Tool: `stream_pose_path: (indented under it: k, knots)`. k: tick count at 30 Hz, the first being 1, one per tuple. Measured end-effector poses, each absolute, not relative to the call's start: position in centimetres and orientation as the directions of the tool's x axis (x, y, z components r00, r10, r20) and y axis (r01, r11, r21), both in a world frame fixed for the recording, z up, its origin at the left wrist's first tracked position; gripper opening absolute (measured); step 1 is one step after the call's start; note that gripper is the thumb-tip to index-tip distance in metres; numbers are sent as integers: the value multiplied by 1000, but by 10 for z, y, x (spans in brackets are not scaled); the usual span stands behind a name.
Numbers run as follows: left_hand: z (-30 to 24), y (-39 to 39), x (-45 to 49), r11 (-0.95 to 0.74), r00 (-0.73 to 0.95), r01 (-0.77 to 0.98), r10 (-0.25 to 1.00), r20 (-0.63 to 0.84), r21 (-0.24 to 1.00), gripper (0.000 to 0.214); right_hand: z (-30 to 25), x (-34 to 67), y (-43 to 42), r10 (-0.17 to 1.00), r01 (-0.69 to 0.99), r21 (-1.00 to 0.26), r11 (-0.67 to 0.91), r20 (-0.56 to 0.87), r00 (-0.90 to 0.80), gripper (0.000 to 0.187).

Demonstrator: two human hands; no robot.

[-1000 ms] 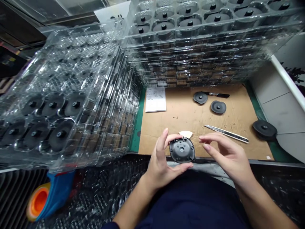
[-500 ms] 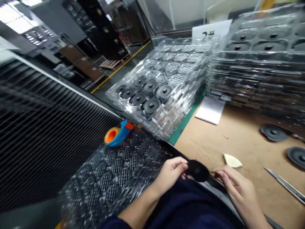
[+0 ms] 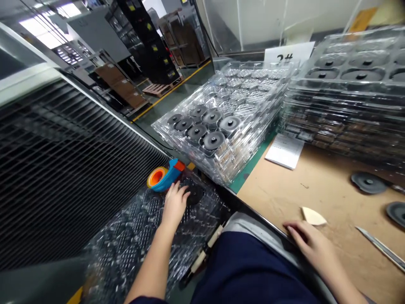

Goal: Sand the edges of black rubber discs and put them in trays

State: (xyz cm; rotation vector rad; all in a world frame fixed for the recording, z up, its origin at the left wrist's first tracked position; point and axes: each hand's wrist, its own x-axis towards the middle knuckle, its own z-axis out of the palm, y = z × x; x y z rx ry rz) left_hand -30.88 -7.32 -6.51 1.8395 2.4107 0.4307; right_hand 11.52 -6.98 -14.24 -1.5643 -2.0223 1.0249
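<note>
Black disc (image 3: pixel 195 194) by left hand (image 3: pixel 175 202), now far from right hand (image 3: pixel 311 241)

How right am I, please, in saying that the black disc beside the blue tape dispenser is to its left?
The side is wrong: in the head view, the black disc beside the blue tape dispenser is to its right.

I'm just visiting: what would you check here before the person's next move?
1. Black disc over the clear trays: ok.
2. Left hand gripping that disc firmly: cannot tell; fingers are at its edge.
3. Left hand well away from the tape dispenser: not ok, fingers are right beside it.
4. Right hand away from the knife: ok, they are apart.
5. Right hand off the cream wedge: cannot tell, they nearly meet.
</note>
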Motion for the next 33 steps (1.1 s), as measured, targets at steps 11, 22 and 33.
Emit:
stream_pose_path:
  k: [11, 22, 33]
  knots:
    - [-59, -47, -261, -77, 86, 979, 995, -42, 189, 51, -142, 117, -62, 923, 669, -733, 118, -167, -346, 30]
    - [-74, -41, -252, -103, 108, 993, 990, -95, 58, 37, -143, 114, -63, 926, 684, -724, 83, -198, -322, 32]
    - [-63, -42, -244, -126, 130, 990, 989, -75, 58, 40, -128, 106, -59, 916, 703, -703, 103, -209, -342, 28]
